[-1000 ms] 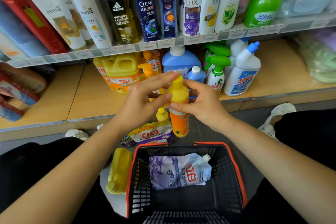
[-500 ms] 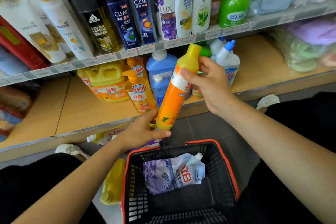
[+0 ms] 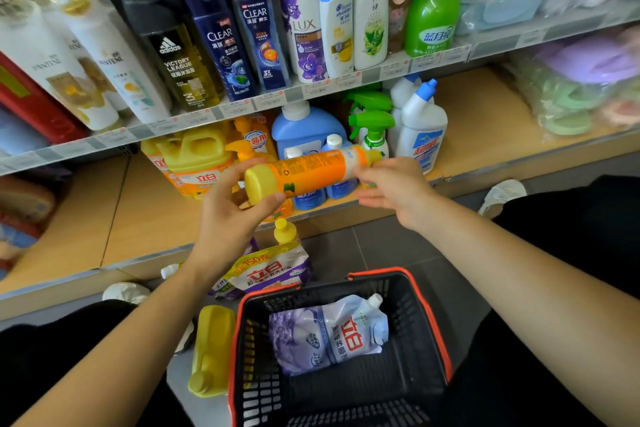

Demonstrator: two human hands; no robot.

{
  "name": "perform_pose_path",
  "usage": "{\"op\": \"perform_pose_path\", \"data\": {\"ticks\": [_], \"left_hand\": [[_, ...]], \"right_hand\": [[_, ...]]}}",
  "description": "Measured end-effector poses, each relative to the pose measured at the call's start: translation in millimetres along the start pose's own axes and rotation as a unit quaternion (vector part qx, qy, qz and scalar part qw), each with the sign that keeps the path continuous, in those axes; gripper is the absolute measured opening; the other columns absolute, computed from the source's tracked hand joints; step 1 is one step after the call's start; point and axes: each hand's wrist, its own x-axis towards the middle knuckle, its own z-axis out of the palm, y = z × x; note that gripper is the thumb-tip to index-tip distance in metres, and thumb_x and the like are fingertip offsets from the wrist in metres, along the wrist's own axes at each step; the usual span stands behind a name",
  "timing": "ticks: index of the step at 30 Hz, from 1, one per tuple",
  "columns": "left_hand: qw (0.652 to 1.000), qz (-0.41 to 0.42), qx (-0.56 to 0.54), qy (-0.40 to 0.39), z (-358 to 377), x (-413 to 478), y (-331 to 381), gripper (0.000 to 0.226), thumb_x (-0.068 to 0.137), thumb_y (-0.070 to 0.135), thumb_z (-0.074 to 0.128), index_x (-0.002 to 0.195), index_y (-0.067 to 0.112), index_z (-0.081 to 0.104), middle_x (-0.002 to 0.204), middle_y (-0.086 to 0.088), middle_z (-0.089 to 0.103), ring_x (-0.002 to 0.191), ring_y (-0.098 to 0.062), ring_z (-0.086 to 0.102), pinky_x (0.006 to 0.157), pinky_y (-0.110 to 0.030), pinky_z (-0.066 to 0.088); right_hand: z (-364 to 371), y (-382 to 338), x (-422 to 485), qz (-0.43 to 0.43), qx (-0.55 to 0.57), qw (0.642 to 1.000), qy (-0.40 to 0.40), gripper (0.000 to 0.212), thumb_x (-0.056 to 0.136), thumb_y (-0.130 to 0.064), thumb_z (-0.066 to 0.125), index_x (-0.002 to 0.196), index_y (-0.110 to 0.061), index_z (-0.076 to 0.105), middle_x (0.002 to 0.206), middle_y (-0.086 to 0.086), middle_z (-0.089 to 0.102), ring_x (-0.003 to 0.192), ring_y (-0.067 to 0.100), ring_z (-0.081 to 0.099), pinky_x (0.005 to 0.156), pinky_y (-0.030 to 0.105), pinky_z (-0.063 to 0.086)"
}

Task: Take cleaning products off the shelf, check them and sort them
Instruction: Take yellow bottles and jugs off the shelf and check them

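Note:
An orange bottle (image 3: 308, 173) with a yellow base and cap lies sideways in the air in front of the lower shelf. My left hand (image 3: 235, 215) grips its yellow base between thumb and fingers. My right hand (image 3: 391, 184) holds the cap end, fingers curled round the neck. Below stands a black basket (image 3: 426, 333) with a red rim, and a purple-and-white refill pouch (image 3: 329, 333) lies inside it. The lower shelf (image 3: 485, 121) carries yellow jugs (image 3: 197, 156), a blue detergent bottle (image 3: 304, 128), green spray bottles (image 3: 372, 125) and white toilet cleaner bottles (image 3: 420, 125).
On the floor left of the basket lie a yellow bottle (image 3: 211, 350), a purple refill bag (image 3: 266, 270) and a small yellow-capped bottle (image 3: 285, 230). The upper shelf (image 3: 346, 83) holds shampoo and soap bottles. Wrapped goods fill the right side. My knees flank the basket.
The orange bottle went from upright to tilted to lying sideways. My left hand moved from under its base to gripping the base, and my right hand slid to the cap end.

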Motion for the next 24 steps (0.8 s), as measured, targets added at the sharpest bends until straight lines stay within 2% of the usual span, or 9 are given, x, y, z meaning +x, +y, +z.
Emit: {"op": "perform_pose_path", "data": {"ticks": [3,5,8,11,14,17,20,22,24], "left_hand": [[0.992,0.083,0.095,0.013,-2,1,6,0.052,0.077,0.037,0.082,0.126,0.032,0.062,0.121,-0.001,0.06,0.11,-0.014,0.063,0.076,-0.017,0.056],[0.983,0.116,0.143,0.005,2,-1,6,0.055,0.076,0.033,0.085,0.126,0.029,0.062,0.117,0.005,0.058,0.11,-0.01,0.06,0.079,-0.018,0.055],[0.981,0.111,0.161,-0.019,7,-6,3,0.059,0.074,0.026,0.09,0.127,0.018,0.064,0.116,0.0,0.061,0.11,-0.013,0.062,0.088,-0.029,0.057],[0.985,0.096,0.139,-0.022,9,-11,3,0.061,0.073,0.021,0.09,0.128,0.018,0.065,0.115,-0.002,0.064,0.107,-0.012,0.066,0.087,-0.025,0.057],[0.988,0.104,0.116,-0.017,11,-14,6,0.063,0.069,0.026,0.091,0.126,0.019,0.066,0.112,-0.002,0.066,0.103,-0.009,0.068,0.082,-0.02,0.058],[0.986,0.111,0.124,-0.025,16,-15,11,0.063,0.066,0.028,0.095,0.123,0.013,0.07,0.109,-0.001,0.067,0.102,-0.015,0.069,0.084,-0.03,0.06],[0.981,0.128,0.137,-0.044,22,-16,15,0.063,0.065,0.027,0.096,0.122,0.022,0.07,0.107,0.002,0.066,0.101,-0.017,0.067,0.081,-0.035,0.061],[0.98,0.134,0.141,-0.046,23,-16,15,0.064,0.064,0.032,0.095,0.122,0.025,0.07,0.106,0.004,0.066,0.101,-0.018,0.067,0.08,-0.037,0.061],[0.981,0.13,0.137,-0.046,23,-16,16,0.063,0.065,0.036,0.094,0.122,0.024,0.07,0.105,0.003,0.066,0.1,-0.02,0.067,0.08,-0.038,0.061]], "right_hand": [[10,8,-5,-0.102,-0.122,0.987,0.011,0.021,0.084,-0.016,0.079,0.102,-0.009,0.072,0.098,0.011,0.074,0.087,0.023,0.073,0.077,0.035,0.061],[19,7,-12,-0.138,-0.106,0.983,-0.055,0.015,0.084,-0.017,0.079,0.098,-0.013,0.074,0.095,0.006,0.075,0.09,0.019,0.071,0.076,0.031,0.058],[28,4,-22,-0.112,-0.029,0.974,-0.193,0.009,0.088,-0.023,0.075,0.096,-0.022,0.074,0.097,0.0,0.076,0.095,0.016,0.072,0.08,0.035,0.061],[35,4,-29,-0.126,-0.044,0.961,-0.244,0.013,0.086,-0.022,0.077,0.099,-0.023,0.072,0.095,0.0,0.074,0.091,0.013,0.072,0.079,0.036,0.061],[41,3,-35,-0.154,-0.07,0.959,-0.227,0.026,0.076,-0.024,0.086,0.096,-0.02,0.069,0.089,-0.002,0.071,0.083,0.01,0.07,0.077,0.039,0.062],[41,-1,-37,-0.227,-0.156,0.946,-0.171,0.041,0.063,-0.042,0.089,0.089,-0.019,0.067,0.083,-0.004,0.07,0.075,0.007,0.064,0.074,0.036,0.055],[41,0,-39,-0.241,-0.176,0.946,-0.128,0.054,0.053,-0.061,0.083,0.078,-0.018,0.062,0.071,-0.004,0.064,0.065,0.007,0.056,0.063,0.037,0.049],[40,0,-39,-0.237,-0.15,0.952,-0.125,0.048,0.061,-0.056,0.084,0.075,-0.016,0.063,0.069,0.0,0.062,0.066,0.011,0.056,0.063,0.043,0.052],[38,-1,-38,-0.233,-0.115,0.956,-0.133,0.037,0.075,-0.042,0.084,0.076,-0.01,0.067,0.071,0.008,0.064,0.069,0.018,0.059,0.066,0.052,0.056]]}}
